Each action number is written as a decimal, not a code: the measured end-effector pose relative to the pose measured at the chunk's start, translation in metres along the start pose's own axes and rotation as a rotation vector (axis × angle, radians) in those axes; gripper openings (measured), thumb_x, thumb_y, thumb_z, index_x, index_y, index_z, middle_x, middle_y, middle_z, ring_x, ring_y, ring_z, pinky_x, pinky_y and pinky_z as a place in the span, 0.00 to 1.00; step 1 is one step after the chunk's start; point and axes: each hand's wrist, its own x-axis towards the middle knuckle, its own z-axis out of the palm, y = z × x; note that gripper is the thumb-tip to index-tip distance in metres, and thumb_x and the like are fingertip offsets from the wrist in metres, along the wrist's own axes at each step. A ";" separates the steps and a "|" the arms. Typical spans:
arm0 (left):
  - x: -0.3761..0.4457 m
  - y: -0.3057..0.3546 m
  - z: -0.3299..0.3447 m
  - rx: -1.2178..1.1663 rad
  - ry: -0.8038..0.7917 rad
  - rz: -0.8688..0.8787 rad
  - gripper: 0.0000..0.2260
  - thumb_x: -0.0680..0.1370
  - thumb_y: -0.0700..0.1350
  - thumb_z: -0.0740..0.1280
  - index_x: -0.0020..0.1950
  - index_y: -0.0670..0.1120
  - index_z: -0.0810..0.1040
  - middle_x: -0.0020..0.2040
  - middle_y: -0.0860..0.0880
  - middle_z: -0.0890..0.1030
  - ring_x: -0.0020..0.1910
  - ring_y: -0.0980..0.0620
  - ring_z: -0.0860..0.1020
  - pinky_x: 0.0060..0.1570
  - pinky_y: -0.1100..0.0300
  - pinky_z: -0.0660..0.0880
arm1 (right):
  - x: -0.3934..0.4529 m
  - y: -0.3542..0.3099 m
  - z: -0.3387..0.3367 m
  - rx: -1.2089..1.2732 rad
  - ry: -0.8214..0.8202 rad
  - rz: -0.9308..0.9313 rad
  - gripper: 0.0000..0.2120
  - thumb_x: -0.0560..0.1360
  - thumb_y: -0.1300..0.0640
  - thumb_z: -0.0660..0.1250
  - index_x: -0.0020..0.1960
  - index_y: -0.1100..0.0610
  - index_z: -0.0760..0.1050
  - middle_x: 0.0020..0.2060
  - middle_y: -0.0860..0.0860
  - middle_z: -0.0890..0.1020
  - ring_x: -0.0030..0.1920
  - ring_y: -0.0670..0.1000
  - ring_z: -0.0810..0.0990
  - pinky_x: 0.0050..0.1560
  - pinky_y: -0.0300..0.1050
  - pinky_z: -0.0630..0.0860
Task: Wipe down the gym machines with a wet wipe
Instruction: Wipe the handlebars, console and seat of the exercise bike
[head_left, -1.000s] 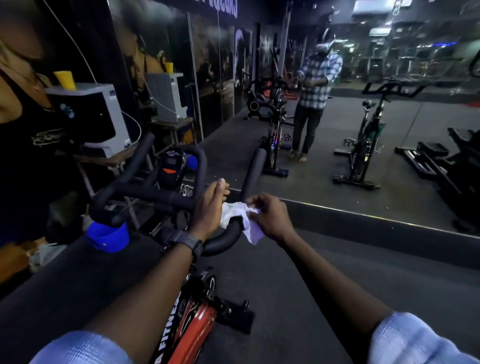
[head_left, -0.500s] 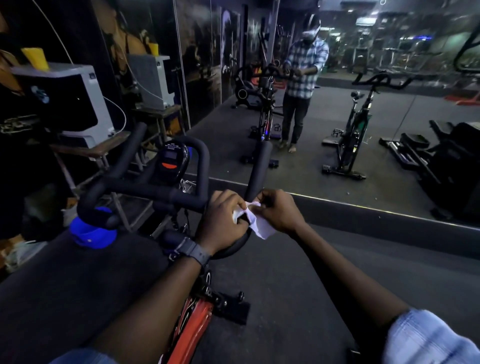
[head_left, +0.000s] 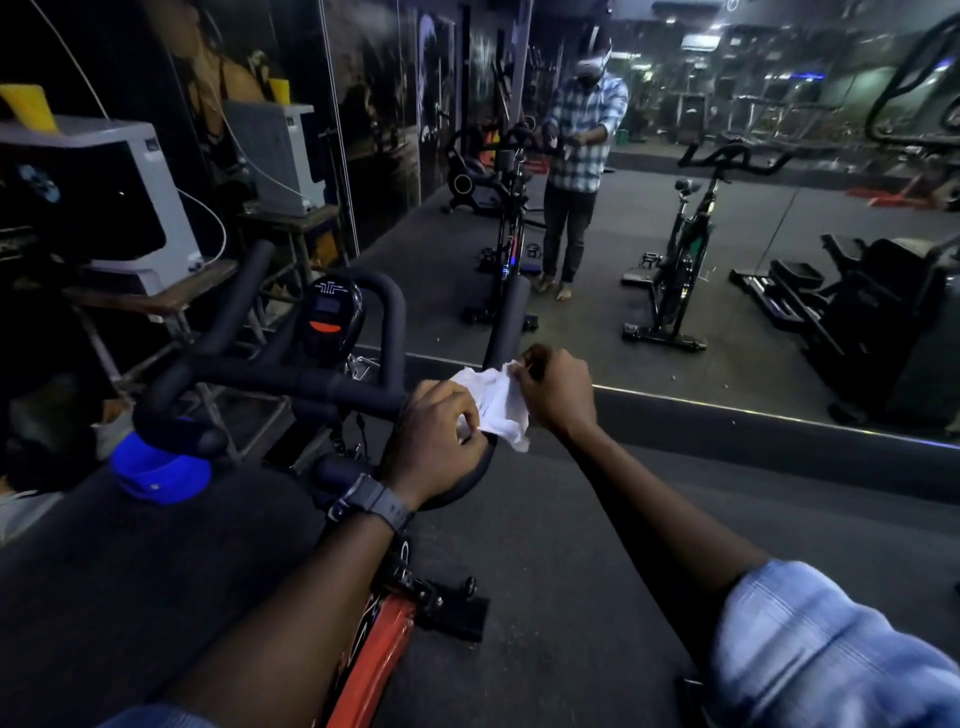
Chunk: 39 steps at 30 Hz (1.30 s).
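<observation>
- Two hands work over a dark gym floor (head_left: 545, 545); a wall mirror (head_left: 727, 260) stands at twelve o'clock.
- Left hand (head_left: 436, 441) curls round the handlebar (head_left: 291, 382), pinching the white wipe (head_left: 496, 402).
- Right hand (head_left: 558, 387), at two o'clock of the wipe, pinches its upper edge.

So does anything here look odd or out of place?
Nothing stands out. Both hands, left hand and right hand, hold a crumpled white wipe at the bike's right handlebar. The bike stands upright; no spill or damage shows.

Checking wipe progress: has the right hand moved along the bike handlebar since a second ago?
Yes. The right hand moved forward along the right handlebar horn, off the curved bend nearer the upright end, holding the wet wipe.
</observation>
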 end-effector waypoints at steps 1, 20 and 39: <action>0.000 0.001 -0.003 -0.007 -0.039 0.019 0.03 0.66 0.46 0.63 0.35 0.49 0.75 0.40 0.54 0.79 0.43 0.49 0.75 0.45 0.53 0.74 | -0.002 -0.003 0.003 0.084 0.011 0.005 0.10 0.76 0.47 0.67 0.42 0.54 0.76 0.41 0.54 0.84 0.46 0.59 0.82 0.39 0.44 0.69; 0.003 -0.008 -0.024 -0.241 0.118 -0.238 0.24 0.79 0.62 0.57 0.46 0.42 0.78 0.41 0.47 0.83 0.41 0.50 0.79 0.45 0.53 0.74 | -0.054 0.010 0.049 0.069 -0.253 -0.499 0.21 0.82 0.56 0.57 0.73 0.63 0.68 0.73 0.57 0.69 0.77 0.58 0.58 0.71 0.55 0.67; 0.014 -0.017 -0.030 -0.599 0.126 -0.563 0.31 0.73 0.72 0.51 0.49 0.50 0.81 0.52 0.50 0.84 0.55 0.52 0.81 0.62 0.52 0.74 | -0.095 0.004 0.062 0.197 -0.203 -0.423 0.26 0.79 0.60 0.56 0.76 0.66 0.61 0.77 0.58 0.58 0.79 0.57 0.49 0.78 0.52 0.52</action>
